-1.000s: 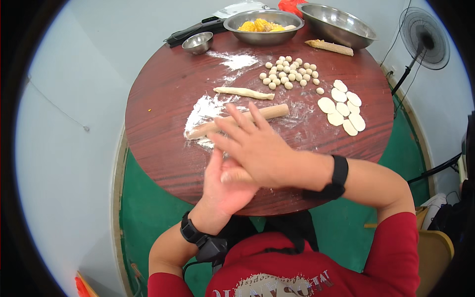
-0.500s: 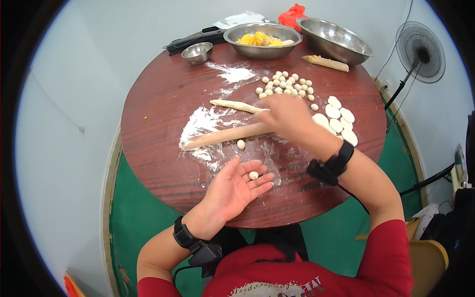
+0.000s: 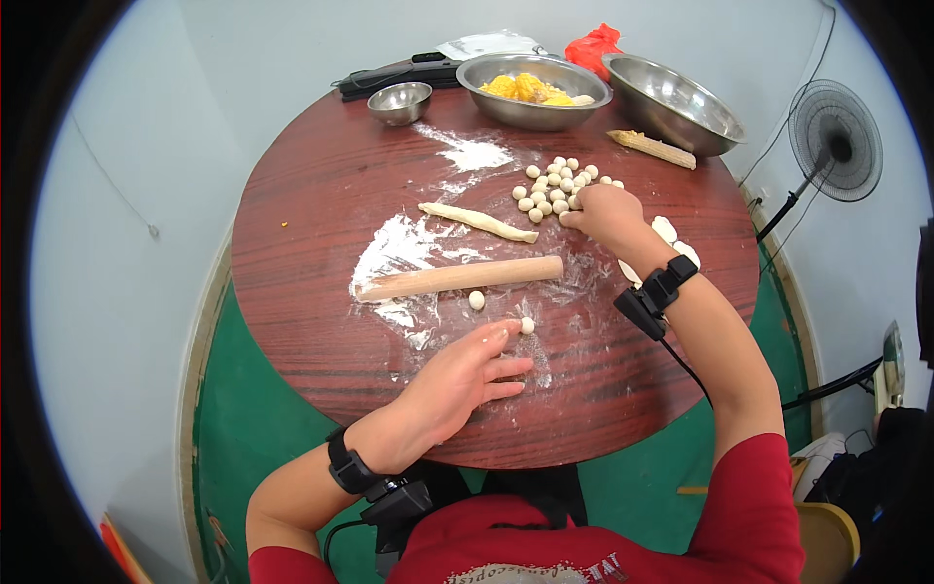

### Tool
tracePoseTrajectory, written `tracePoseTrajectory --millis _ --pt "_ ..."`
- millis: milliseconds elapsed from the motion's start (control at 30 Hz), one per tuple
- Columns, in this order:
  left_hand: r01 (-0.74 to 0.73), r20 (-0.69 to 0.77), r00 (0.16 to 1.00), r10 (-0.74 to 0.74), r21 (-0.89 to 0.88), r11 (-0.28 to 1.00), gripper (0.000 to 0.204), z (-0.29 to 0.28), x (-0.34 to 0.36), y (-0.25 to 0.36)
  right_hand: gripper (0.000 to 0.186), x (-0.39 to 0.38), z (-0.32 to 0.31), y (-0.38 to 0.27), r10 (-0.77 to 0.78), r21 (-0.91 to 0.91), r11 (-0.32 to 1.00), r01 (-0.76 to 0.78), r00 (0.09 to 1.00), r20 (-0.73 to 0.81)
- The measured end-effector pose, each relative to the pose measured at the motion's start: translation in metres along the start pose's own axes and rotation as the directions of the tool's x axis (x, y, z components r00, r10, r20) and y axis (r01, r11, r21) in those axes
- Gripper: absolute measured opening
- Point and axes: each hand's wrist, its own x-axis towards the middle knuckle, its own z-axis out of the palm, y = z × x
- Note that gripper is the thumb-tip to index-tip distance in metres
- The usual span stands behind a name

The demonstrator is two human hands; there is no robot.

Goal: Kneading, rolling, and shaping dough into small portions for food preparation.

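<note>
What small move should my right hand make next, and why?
Perhaps close the right hand gently on one piece from the dough ball cluster: it is right at the cluster's edge, though any grip is hidden, and the left hand has a single ball by its fingertips.

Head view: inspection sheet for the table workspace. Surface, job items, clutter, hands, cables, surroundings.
Surface: round wood-grain table, patches of white powder
Job's things: rolling pin, with loose dough ball beside it; dough rope; clustered dough balls; flat dough discs, partly hidden
Clutter: small steel bowl, steel bowl with yellow pieces, larger steel basin, red plastic bag, apparent corncob
Left hand: open, second dough ball at a fingertip; contact unclear
Right hand: at the clustered dough balls; fingertips mostly hidden
Cables: black cables at both wrists
Surroundings: standing fan, green floor
</note>
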Motion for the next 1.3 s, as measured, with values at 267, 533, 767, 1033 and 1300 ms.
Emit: tracePoseTrajectory --millis 267,533,767,1033,1300 --pt "0.0 0.027 1.0 0.001 -0.04 0.999 0.039 -0.016 -0.012 0.003 0.032 0.013 0.032 0.007 -0.04 -0.157 0.987 0.024 0.994 -0.1" --pt "-0.06 0.039 0.997 0.062 -0.033 0.998 0.032 -0.018 -0.014 0.009 0.022 -0.052 -0.029 -0.014 -0.174 0.849 0.528 -0.035 0.974 0.148" --pt "-0.07 0.028 0.997 0.069 0.013 0.997 0.028 -0.002 -0.015 0.013 0.026 -0.101 -0.033 -0.033 -0.346 0.82 0.568 0.067 0.924 0.164" --pt "-0.065 0.018 0.998 0.064 0.015 0.998 0.028 -0.009 -0.015 0.009 0.017 -0.065 -0.008 0.014 -0.121 0.155 0.977 0.148 0.977 -0.173" --pt "-0.087 0.0 0.996 0.087 -0.003 0.996 0.027 -0.015 -0.014 0.015 0.013 -0.052 -0.007 -0.01 -0.145 0.226 0.956 0.187 0.971 -0.191"
